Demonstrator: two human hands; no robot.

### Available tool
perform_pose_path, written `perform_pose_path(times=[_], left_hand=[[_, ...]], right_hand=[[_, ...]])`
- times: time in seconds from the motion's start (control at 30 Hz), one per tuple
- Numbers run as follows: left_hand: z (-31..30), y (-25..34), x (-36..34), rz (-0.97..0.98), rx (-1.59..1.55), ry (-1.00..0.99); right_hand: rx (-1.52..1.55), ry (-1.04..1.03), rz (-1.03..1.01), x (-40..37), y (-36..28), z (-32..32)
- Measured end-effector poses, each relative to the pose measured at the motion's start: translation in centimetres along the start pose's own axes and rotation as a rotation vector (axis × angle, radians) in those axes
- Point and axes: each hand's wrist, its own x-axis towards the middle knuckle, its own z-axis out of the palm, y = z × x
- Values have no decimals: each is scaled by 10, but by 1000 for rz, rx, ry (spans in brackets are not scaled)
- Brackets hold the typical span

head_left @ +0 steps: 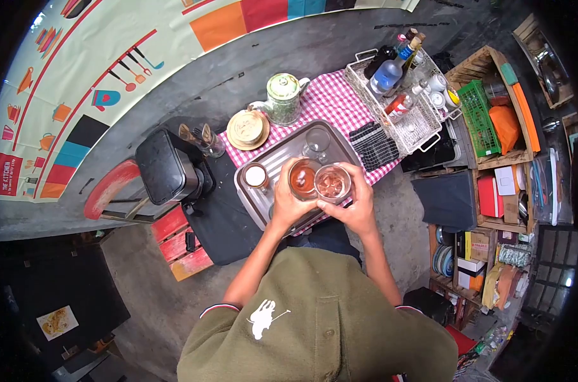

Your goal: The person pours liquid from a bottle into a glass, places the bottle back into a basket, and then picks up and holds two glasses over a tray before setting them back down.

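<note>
Two glasses are held side by side above the near part of a brown tray (pixel 246 198). My left hand (pixel 290 202) is wrapped round the left glass (pixel 302 179), which holds an amber drink. In my right hand (pixel 355 205) is the right glass (pixel 332 183), with a reddish-brown drink and what look like ice pieces. The rims touch or nearly touch. Behind them on the tray stands a clear glass cup (pixel 317 141). To the left, a small jar of white contents (pixel 256 176) sits on the tray.
A patterned teapot (pixel 284 95) and a stack of dishes (pixel 247 128) stand behind the tray on a checked cloth (pixel 330 95). A black appliance (pixel 167 167) is at the left, near a utensil glass (pixel 211 145). Wire baskets (pixel 416 127) with bottles are at the right.
</note>
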Motion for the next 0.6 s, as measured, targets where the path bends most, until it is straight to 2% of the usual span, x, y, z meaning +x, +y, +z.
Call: perform_pose_path(times=[0.1,0.2,0.3,0.6], left_hand=[[-2,-1,-2,35,88,-10],[-1,2,-6,-37,70,-10],[0,0,-9,30,124,8],[1,-13,-21,-38,88,17]], right_hand=[[-60,-10,-19,0,-4,1],[-106,7,-37,-2,-3,3],[-137,5,-43,-4,-3,4],[-236,-40,-52,-11,-4,6]])
